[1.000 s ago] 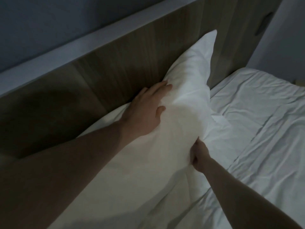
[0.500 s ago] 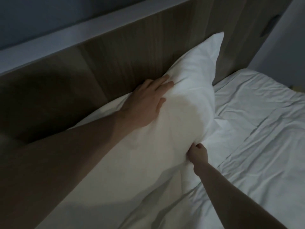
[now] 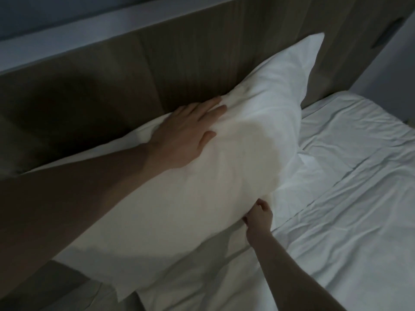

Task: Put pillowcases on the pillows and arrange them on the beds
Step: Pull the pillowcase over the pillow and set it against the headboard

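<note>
right hand (image 3: 258,217): nearest to the camera, at the lower edge of the pillow, on the side away from the headboard. the fingers are curled together and tucked at the underside of the pillow's edge; whether they pinch the fabric or only press against it cannot be told in the dim light.
right forearm: bare, running from the bottom right corner up to the pillow's lower edge, above the sheet.
left forearm: bare, crossing from the bottom left corner over the near end of the pillow.
pillow (image 3: 224,171): white, in its pillowcase, lying long and slantwise, its upper long side leaning against the headboard and its lower long side on the sheet. the far corner stands up in a point against the headboard. the near end shows a flat flap of the case.
left hand (image 3: 186,140): flat on top of the pillow, near the side that meets the headboard, fingers spread apart and stretched out, palm pressing on the fabric, clamped on nothing.
sheet (image 3: 348,198): white, wrinkled, spread over the bed beside and below the pillow, on the side away from the headboard.
headboard (image 3: 179,70): wood-grain panel behind the pillow, touching its upper side, with a pale ledge along its top.
</note>
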`<action>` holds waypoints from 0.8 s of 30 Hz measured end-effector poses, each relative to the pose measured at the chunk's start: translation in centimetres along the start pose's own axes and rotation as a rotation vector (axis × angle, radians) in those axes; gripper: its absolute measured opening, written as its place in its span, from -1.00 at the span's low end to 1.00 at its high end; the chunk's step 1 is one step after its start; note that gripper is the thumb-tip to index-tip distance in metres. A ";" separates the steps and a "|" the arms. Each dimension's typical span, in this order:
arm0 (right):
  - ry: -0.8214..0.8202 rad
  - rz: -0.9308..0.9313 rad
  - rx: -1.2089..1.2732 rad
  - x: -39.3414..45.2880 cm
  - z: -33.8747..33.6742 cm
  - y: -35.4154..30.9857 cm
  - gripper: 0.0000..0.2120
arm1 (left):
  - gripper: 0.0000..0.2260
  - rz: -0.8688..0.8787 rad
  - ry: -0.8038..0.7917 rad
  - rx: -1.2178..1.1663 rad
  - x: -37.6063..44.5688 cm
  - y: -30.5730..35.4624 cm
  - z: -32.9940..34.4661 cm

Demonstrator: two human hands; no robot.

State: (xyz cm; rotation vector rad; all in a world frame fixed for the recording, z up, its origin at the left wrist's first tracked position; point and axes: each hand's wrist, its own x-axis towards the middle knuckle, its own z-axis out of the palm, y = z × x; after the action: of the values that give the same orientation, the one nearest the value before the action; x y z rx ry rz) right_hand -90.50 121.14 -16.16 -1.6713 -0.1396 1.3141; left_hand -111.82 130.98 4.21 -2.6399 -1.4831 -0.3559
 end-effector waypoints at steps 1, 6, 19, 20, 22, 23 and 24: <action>0.054 -0.008 0.034 -0.3 -0.4 0.7 -0.88 | -0.48 0.002 0.004 0.005 0.0 0.0 0.0; 0.199 -0.081 -0.065 -1.1 -1.1 3.0 -0.87 | -0.48 0.001 -0.007 0.024 -0.1 0.1 0.1; 0.231 -0.413 -0.076 -2.9 -0.1 -2.6 -0.47 | -0.59 -0.183 0.113 -0.224 2.3 0.3 -4.0; 0.226 -0.531 -0.187 -2.6 0.3 -3.7 -0.41 | -0.58 -0.161 0.109 -0.222 2.3 0.2 -4.2; 0.177 -0.646 -0.397 -0.9 1.2 -5.7 -0.30 | -0.56 -0.141 0.070 -0.197 2.2 0.1 -3.8; 0.133 -0.624 -0.474 0.3 1.6 -6.3 -0.29 | -0.55 -0.150 0.046 -0.175 2.1 0.2 -3.4; 0.082 -0.576 -0.503 1.2 2.1 -6.7 -0.30 | -0.52 -0.166 0.026 -0.150 2.1 0.5 -3.0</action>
State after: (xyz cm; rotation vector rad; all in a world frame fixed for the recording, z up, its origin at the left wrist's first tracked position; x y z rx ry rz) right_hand -88.69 126.62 -11.99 -1.8938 -0.8934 0.8031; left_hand -110.83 131.86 7.63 -2.6170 -1.7368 -0.5334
